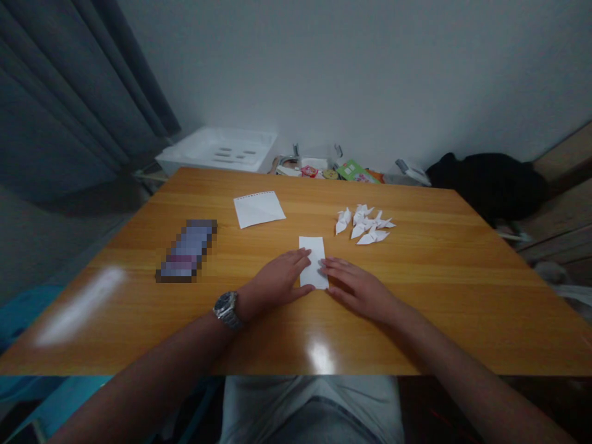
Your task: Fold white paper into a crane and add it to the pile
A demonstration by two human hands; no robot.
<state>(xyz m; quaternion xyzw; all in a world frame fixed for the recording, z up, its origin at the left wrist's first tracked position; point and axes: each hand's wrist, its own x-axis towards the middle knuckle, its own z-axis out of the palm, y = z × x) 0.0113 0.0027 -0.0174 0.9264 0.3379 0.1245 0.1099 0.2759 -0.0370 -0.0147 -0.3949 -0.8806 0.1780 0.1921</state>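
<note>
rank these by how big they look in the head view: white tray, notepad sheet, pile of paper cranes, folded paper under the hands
1. white tray, though farthest back
2. pile of paper cranes and notepad sheet: too alike to rank
3. folded paper, partly under the left hand and right hand

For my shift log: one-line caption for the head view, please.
Left hand and right hand flat on a folded white paper on the wooden table, origami figures and a loose sheet lying beyond.
</note>
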